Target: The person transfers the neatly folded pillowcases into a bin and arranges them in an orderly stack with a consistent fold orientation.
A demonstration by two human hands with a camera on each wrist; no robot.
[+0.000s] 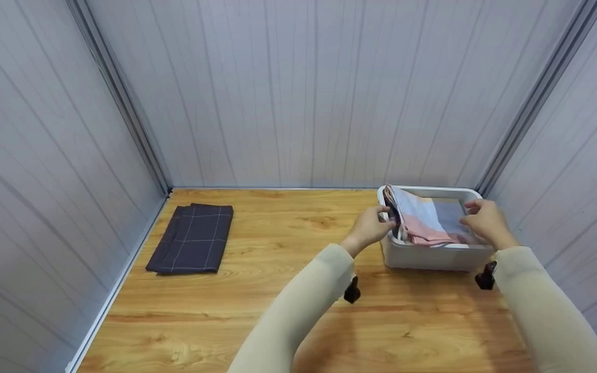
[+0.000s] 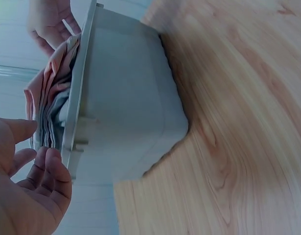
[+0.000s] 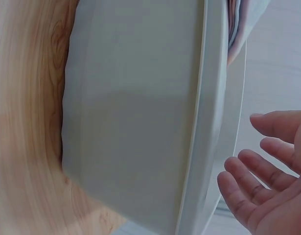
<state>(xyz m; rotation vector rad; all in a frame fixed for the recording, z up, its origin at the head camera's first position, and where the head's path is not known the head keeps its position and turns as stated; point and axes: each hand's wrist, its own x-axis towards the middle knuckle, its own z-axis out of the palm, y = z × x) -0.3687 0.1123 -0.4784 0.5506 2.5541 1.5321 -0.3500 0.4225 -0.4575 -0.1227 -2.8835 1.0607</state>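
Touching folded cloth [image 1: 430,220] inside white box [image 1: 433,259], by left rim [image 1: 380,196], with half-curled left hand [image 1: 371,230]; cannot tell whether gripping. Holding nothing with right hand [image 1: 487,223], loosely spread at right end. Wide tabletop [image 1: 298,228] toward dark cloth [image 1: 195,241]; back wall [image 1: 298,103] close behind.

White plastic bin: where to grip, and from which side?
Probably the rim of the white plastic bin, at its left and right ends, one hand coming from each side, fingers hooked underneath: it juts outward, the bin stands upright, and folded pastel checked cloth rises inside.
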